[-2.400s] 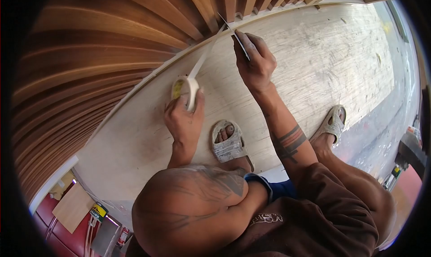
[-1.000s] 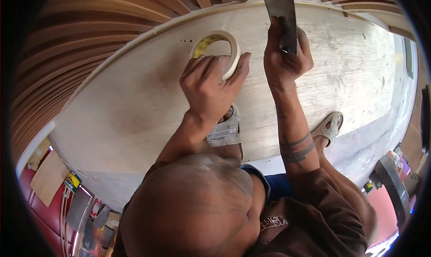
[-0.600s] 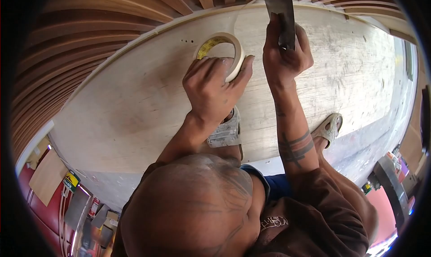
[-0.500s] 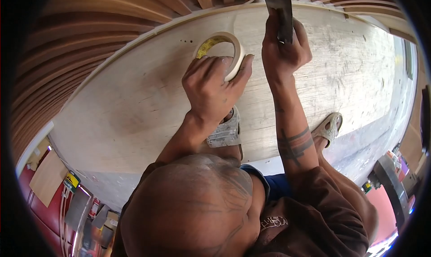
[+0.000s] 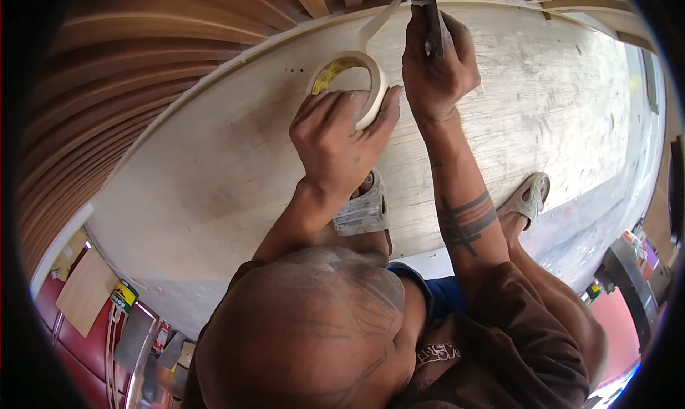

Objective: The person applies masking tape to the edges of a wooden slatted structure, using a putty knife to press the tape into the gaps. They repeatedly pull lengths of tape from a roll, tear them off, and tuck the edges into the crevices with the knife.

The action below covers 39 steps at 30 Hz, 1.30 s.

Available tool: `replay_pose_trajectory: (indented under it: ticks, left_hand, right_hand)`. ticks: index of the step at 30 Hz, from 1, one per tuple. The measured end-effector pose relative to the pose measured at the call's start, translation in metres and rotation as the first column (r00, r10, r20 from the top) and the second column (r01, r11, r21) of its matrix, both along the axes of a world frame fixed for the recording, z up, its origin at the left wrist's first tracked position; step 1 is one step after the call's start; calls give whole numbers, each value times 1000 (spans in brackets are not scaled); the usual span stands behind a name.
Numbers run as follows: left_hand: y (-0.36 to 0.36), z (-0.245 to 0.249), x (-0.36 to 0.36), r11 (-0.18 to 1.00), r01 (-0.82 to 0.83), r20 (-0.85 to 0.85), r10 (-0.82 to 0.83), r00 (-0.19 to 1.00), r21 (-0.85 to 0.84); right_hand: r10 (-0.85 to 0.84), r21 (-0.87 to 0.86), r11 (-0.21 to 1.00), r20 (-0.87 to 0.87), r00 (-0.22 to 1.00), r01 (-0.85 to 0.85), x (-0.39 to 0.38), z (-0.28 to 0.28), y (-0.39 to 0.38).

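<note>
My left hand point(image 5: 335, 138) grips a roll of masking tape point(image 5: 377, 88), its yellow-printed inner core facing up. A pale strip of tape point(image 5: 377, 25) runs from the roll up towards the slatted wood. My right hand point(image 5: 441, 70) is closed round a dark flat-bladed tool point(image 5: 428, 16), whose upper end lies near the strip and the board's far edge. Both hands are above a pale plywood board point(image 5: 257, 173). The far end of the tape strip is partly hidden by the tool.
Curved brown wooden slats point(image 5: 150, 59) line the far and left sides. Two sandalled feet stand on the board, one sandal point(image 5: 362, 208) below my left hand, the other point(image 5: 531, 198) to the right. A dark metal object point(image 5: 628, 288) stands at the lower right.
My right hand and the tool have moved a little left and upward. More of the tape strip shows between roll and slats. My left hand has stayed almost still.
</note>
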<state>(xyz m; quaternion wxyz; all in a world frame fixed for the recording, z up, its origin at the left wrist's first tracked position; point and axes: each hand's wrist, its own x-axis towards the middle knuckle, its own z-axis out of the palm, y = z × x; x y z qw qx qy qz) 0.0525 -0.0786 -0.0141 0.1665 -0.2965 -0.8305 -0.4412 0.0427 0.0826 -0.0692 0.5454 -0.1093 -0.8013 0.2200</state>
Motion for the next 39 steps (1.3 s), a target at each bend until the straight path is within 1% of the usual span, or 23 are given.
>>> replay_pose_trajectory:
  ticks: [2, 3, 5, 6, 8, 9, 11, 12, 13, 16, 18, 19, 20, 22, 30, 32, 33, 35, 37, 39]
  left_hand:
    - [1, -1, 1, 1000, 6, 18, -6, 1000, 9]
    - [1, -1, 2, 1000, 8, 35, -8, 999, 16]
    - [1, -1, 4, 1000, 3, 35, -3, 999, 14]
    - [1, -1, 5, 1000, -2, 37, 2, 999, 11]
    - [1, -1, 5, 1000, 5, 35, -5, 999, 7]
    - [1, -1, 5, 1000, 11, 35, -11, 999, 2]
    - [2, 2, 7, 1000, 8, 39, -8, 999, -5]
    - [2, 3, 7, 1000, 3, 47, -3, 999, -14]
    - [1, 3, 7, 1000, 11, 41, -10, 999, -14]
    - [1, 3, 6, 1000, 27, 17, -27, 999, 11]
    - [0, 7, 7, 1000, -7, 14, 7, 1000, -9]
    - [-1, 9, 8, 1000, 8, 9, -8, 1000, -2]
    - [-3, 9, 9, 999, 10, 39, -8, 999, -34]
    - [-6, 9, 11, 996, 4, 80, 3, 997, -88]
    - [-5, 9, 10, 996, 15, 94, -7, 996, -85]
    - [-5, 10, 10, 996, 13, 102, -4, 995, -91]
    - [-5, 10, 9, 996, 17, 95, -9, 995, -85]
    - [-6, 9, 8, 997, 13, 88, -5, 996, -82]
    - [-6, 6, 9, 999, 4, 107, 1, 994, -45]
    - [-6, 5, 8, 999, 1, 105, 4, 994, -47]
  right_hand:
    - [-44, -58, 997, 74, 996, 49, 3, 4, 0]
    - [-45, -58, 997, 73, 996, 49, 5, 5, 1]
    - [22, -156, 988, 165, 986, 4, 7, 9, 3]
    - [21, -156, 988, 163, 986, 5, 7, 11, 3]
    - [27, -179, 984, 240, 970, 17, 8, 15, 3]
    - [24, -177, 984, 237, 971, 19, 9, 17, 2]
    - [78, -216, 976, 344, 936, -2, 9, 20, -3]
    - [126, -248, 968, 351, 928, -37, 10, 22, -4]
    - [119, -248, 968, 346, 931, -31, 11, 23, -6]
    - [32, -217, 974, 421, 907, 66, 10, 21, -8]
    - [-5, -191, 977, 432, 902, 98, 11, 23, -11]
    - [-27, -181, 976, 443, 896, 119, 10, 26, -14]
    - [-93, -129, 979, 402, 911, 157, 5, 27, -16]
    - [-88, -142, 978, 398, 913, 156, 2, 24, -18]
    - [-85, -156, 975, 403, 911, 160, 1, 16, -21]
    - [-109, -132, 978, 337, 935, 162, 0, 15, -18]
    - [-105, -133, 978, 336, 936, 158, 1, 15, -16]
    - [-36, -172, 978, 416, 909, 118, 8, 15, -8]
    - [-32, -174, 978, 412, 911, 113, 11, 14, -2]
    - [63, -274, 960, 392, 918, 51, 12, 15, 1]
